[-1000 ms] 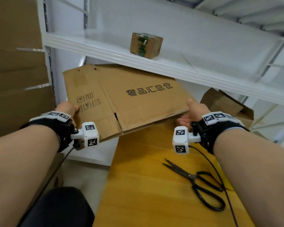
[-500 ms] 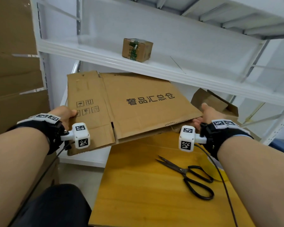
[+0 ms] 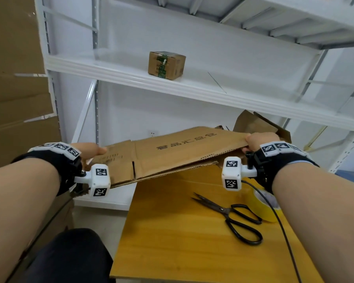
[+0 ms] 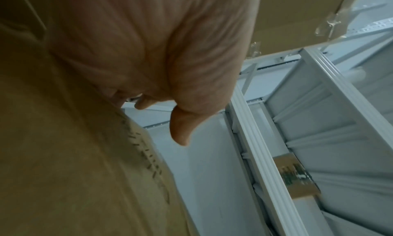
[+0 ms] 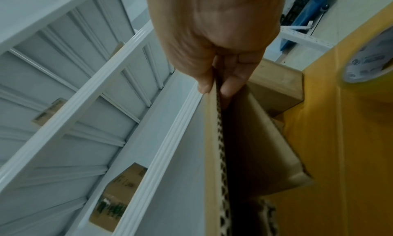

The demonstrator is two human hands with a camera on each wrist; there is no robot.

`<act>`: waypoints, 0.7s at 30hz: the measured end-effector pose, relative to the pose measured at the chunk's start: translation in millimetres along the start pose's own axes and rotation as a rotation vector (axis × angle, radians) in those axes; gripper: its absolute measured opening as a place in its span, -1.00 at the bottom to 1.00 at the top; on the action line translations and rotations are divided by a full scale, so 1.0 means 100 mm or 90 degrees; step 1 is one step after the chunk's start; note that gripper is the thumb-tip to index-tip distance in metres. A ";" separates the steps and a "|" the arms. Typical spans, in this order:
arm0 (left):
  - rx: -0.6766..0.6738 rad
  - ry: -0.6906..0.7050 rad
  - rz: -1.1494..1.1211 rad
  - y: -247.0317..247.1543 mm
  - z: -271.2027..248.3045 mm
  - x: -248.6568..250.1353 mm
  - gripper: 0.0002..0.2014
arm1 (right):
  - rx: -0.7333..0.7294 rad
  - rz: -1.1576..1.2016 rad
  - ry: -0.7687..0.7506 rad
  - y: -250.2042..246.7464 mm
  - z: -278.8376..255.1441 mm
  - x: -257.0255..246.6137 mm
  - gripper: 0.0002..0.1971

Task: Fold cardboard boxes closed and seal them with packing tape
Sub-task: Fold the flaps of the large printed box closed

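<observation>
Carton: flattened brown corrugated cardboard box with black printed characters (image 3: 178, 154), held in the air between both hands above the far edge of the yellow wooden bench (image 3: 192, 242).
Change: tipped from steeply raised, printed face toward the camera, to almost level within the last second; also lowered, no longer overlapping the white metal shelf (image 3: 192, 86).
Left grip: left hand (image 3: 90, 150) at the carton's left end, thumb on top; fingers hidden below, so judged a pinch rather than seen.
Right grip: right hand (image 5: 214, 42) pinching the carton's right edge, thumb above, fingers inside the parted layers.
Meaning: carton still collapsed, layers just opening at the right; likely about to be squared up, with folding and taping not yet begun.
Supplies: roll of yellow packing tape (image 3: 264, 207) and black-handled scissors (image 3: 233, 217) untouched on the bench.
</observation>
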State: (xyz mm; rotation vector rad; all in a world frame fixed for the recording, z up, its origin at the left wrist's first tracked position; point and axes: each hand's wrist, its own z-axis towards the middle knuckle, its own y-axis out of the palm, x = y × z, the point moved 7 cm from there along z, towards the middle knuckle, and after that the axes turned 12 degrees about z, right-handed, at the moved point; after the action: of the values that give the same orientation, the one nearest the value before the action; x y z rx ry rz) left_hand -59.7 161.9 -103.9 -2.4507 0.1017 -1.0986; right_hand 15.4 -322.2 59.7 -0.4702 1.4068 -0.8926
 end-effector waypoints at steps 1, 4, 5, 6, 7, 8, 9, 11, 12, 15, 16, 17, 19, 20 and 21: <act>-0.010 -0.009 0.034 0.05 -0.09 0.00 -0.47 | 0.004 -0.041 -0.034 -0.02 0.01 -0.05 -0.66; -0.030 -0.029 0.125 0.16 -0.27 -0.01 0.00 | -0.026 -0.194 -0.068 0.06 0.01 -0.13 -0.63; -0.030 -0.017 0.159 0.18 -0.32 0.04 0.18 | -0.035 -0.232 -0.100 0.09 0.00 -0.17 -0.65; -0.034 0.015 0.193 0.21 -0.35 0.13 0.30 | -0.028 -0.207 -0.080 0.10 0.00 -0.16 -0.69; -0.046 0.050 0.222 0.28 -0.48 0.25 0.35 | -0.018 -0.209 -0.105 0.10 -0.04 -0.23 -0.70; -0.054 0.097 0.239 0.35 -0.59 0.40 0.35 | -0.015 -0.194 -0.098 0.10 -0.04 -0.25 -0.68; -0.069 0.155 0.265 0.44 -0.72 0.56 0.36 | -0.016 -0.243 -0.121 0.10 -0.08 -0.32 -0.63; -0.108 0.259 0.354 0.74 -1.04 0.86 0.37 | -0.018 -0.263 -0.159 0.12 -0.15 -0.46 -0.54; -0.116 0.304 0.416 0.89 -1.15 0.98 0.36 | -0.030 -0.250 -0.138 0.13 -0.13 -0.47 -0.51; -0.110 0.384 0.617 1.36 -1.37 1.15 0.28 | -0.035 -0.284 -0.202 0.13 -0.19 -0.63 -0.47; -0.087 0.403 0.680 1.48 -1.41 1.19 0.22 | -0.049 -0.261 -0.180 0.13 -0.21 -0.65 -0.47; -0.045 0.417 0.741 1.56 -1.43 1.23 0.13 | -0.050 -0.277 -0.185 0.12 -0.23 -0.67 -0.47; 0.055 0.461 0.839 1.62 -1.48 1.31 -0.09 | -0.042 -0.124 -0.128 0.11 -0.23 -0.63 -0.52; 0.087 0.482 0.860 1.61 -1.53 1.36 -0.22 | -0.034 0.091 -0.089 0.10 -0.19 -0.59 -0.63; 0.110 0.501 0.862 1.59 -1.57 1.40 -0.34 | -0.046 0.293 -0.047 0.13 -0.15 -0.53 -0.74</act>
State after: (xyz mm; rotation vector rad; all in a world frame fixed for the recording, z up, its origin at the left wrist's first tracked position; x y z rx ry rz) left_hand -60.7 -73.2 15.8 -1.0986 1.5171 -1.1365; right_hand 8.1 -270.6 81.4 -0.2155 1.4044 -0.4490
